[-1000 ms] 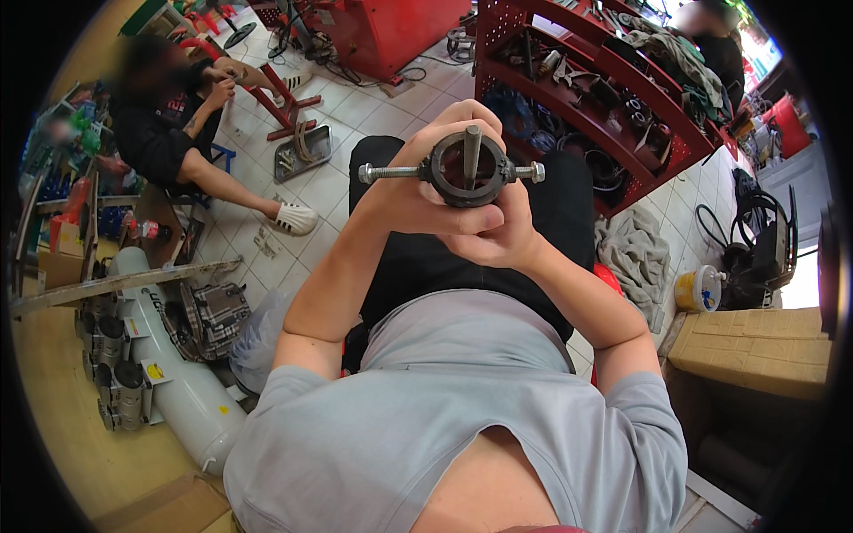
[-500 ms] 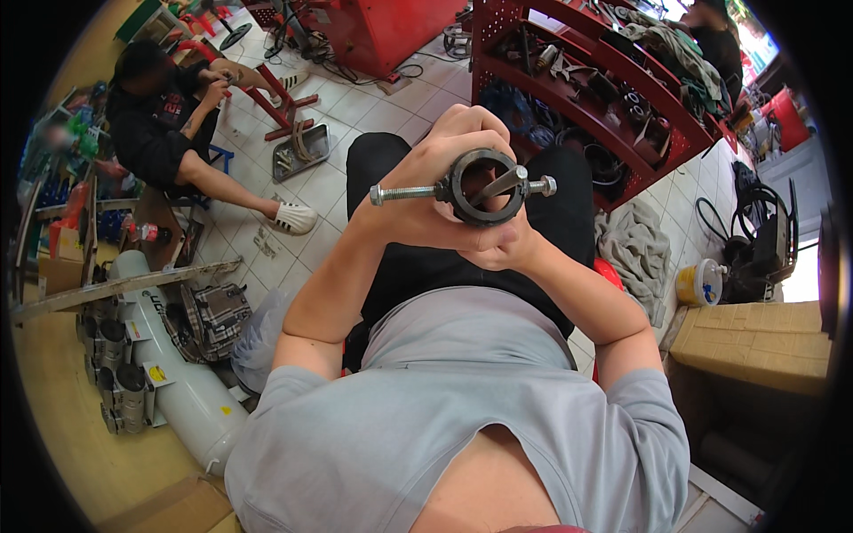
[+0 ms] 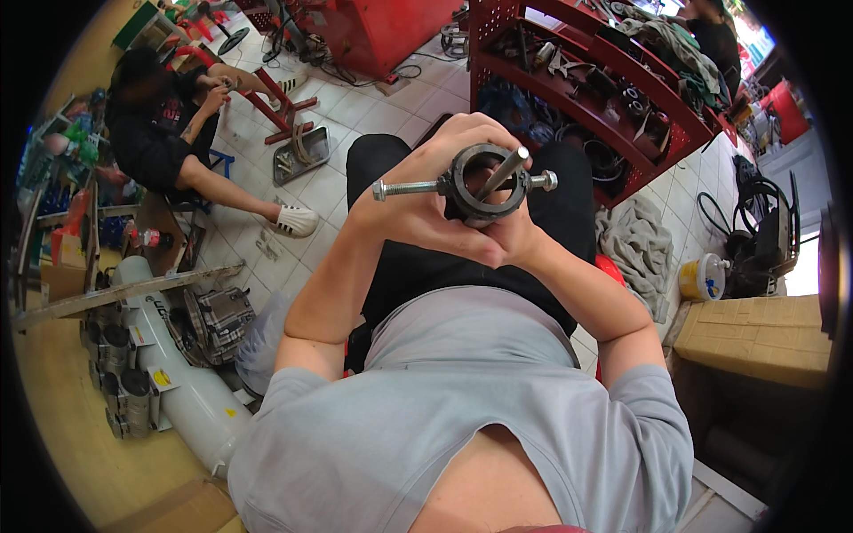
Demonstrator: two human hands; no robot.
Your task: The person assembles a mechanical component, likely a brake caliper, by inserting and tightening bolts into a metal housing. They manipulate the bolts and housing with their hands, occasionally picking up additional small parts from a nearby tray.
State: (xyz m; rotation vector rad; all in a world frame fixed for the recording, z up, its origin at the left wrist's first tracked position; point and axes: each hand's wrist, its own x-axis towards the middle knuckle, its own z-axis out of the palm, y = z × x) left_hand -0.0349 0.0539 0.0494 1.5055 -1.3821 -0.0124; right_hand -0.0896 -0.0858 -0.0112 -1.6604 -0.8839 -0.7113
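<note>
Dark metal ring [image 3: 487,212] held in mid-air before the wearer's lap, its open mouth facing up toward the wearer; a grey rod [image 3: 503,174] stands tilted in the bore, and a left bolt [image 3: 407,188] and right bolt [image 3: 543,181] stick out on either side. Left hand [image 3: 422,209] clamped about the ring's far and left sides, thumb along the near side. Right hand [image 3: 513,235] set against the near right side; its fingers are hidden, so I cannot tell whether it grips. Handling, my judgement: heavy for its size, stiff, hardly fragile, perhaps slick if oily. Best hold: round the outer wall, clear of the threads; the rod may slide if loose. Containers: far left on the floor, a shallow metal tray [image 3: 308,158] holds small pale parts and curved pieces. Far right, a red cart [image 3: 486,43] carries mixed tools and metal parts on its shelves. Right, a yellow-and-white bucket [image 3: 690,281]; contents unclear. Nearer right, a cardboard box [image 3: 755,339]; inside not visible.
</note>
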